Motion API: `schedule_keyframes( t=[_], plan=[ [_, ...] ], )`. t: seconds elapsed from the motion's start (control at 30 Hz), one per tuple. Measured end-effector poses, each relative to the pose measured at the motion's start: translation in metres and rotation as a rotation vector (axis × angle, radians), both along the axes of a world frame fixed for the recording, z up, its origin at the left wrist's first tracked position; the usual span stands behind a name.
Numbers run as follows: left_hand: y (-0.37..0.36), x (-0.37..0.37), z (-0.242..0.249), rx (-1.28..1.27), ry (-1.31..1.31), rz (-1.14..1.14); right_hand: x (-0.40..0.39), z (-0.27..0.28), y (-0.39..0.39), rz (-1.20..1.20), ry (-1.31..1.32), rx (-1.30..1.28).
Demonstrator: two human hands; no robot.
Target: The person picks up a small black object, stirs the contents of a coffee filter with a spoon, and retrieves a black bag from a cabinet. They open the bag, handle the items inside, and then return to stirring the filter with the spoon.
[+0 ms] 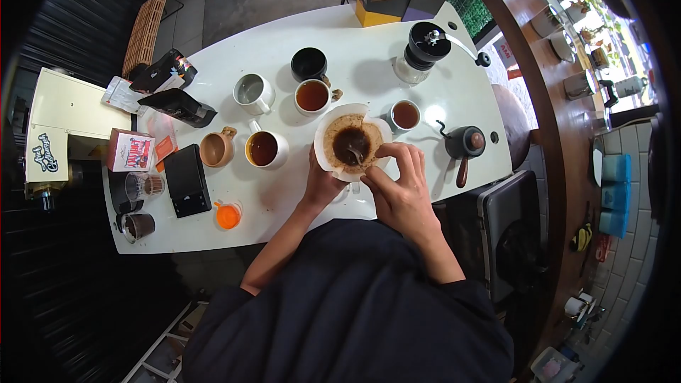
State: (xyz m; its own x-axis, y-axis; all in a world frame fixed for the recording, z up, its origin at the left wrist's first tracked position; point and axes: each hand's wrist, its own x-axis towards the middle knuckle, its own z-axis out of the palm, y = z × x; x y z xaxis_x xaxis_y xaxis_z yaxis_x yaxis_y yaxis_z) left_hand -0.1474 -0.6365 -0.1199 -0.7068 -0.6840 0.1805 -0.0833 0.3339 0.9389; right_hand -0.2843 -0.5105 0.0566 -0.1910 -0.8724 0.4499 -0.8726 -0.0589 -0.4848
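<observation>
A white paper coffee filter sits open in front of me, with wet grounds coating its sides and dark coffee pooled in the middle. My left hand is closed around the near left side of the dripper beneath the filter; the dripper itself is mostly hidden. Over the near right rim, my right hand has its fingers curled in a pinch. From there a thin, pale spoon appears to dip into the coffee, its handle largely covered by the fingers. A glass of brown liquid stands just beyond my right hand.
Several cups surround the filter, including a white mug and a black cup. A gooseneck kettle and hand grinder stand right. Left are a black scale, coffee bags and an orange cup.
</observation>
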Motion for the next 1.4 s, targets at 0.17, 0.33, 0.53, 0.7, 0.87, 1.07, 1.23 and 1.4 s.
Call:
schedule_keyframes(
  t=[0.17, 0.33, 0.53, 0.7, 0.87, 1.07, 1.23, 1.4],
  plan=[
    [0.0, -0.001, -0.002, -0.017, -0.012, 0.011, 0.001, 0.005, 0.002, 0.001, -0.005, -0.014],
    [0.001, -0.001, 0.001, 0.008, 0.007, 0.023, 0.001, 0.011, 0.007, -0.007, -0.007, -0.052],
    [0.001, 0.002, -0.007, -0.034, -0.034, 0.023, 0.002, 0.014, 0.012, 0.005, 0.025, -0.111],
    [0.001, 0.0, -0.003, -0.008, -0.005, 0.03, 0.002, 0.01, 0.008, 0.023, 0.008, -0.073],
    [0.0, 0.0, -0.003, 0.031, -0.015, 0.004, -0.001, 0.004, 0.004, 0.009, -0.013, -0.02],
    [0.0, 0.0, 0.008, 0.049, -0.02, -0.024, -0.009, -0.007, -0.003, -0.021, -0.011, -0.019],
    [0.001, -0.003, 0.014, 0.103, 0.027, -0.018, -0.015, -0.005, -0.008, -0.044, 0.036, -0.044],
    [0.001, -0.005, 0.015, 0.112, 0.042, 0.001, -0.017, -0.002, -0.008, -0.054, 0.087, -0.057]
  ],
)
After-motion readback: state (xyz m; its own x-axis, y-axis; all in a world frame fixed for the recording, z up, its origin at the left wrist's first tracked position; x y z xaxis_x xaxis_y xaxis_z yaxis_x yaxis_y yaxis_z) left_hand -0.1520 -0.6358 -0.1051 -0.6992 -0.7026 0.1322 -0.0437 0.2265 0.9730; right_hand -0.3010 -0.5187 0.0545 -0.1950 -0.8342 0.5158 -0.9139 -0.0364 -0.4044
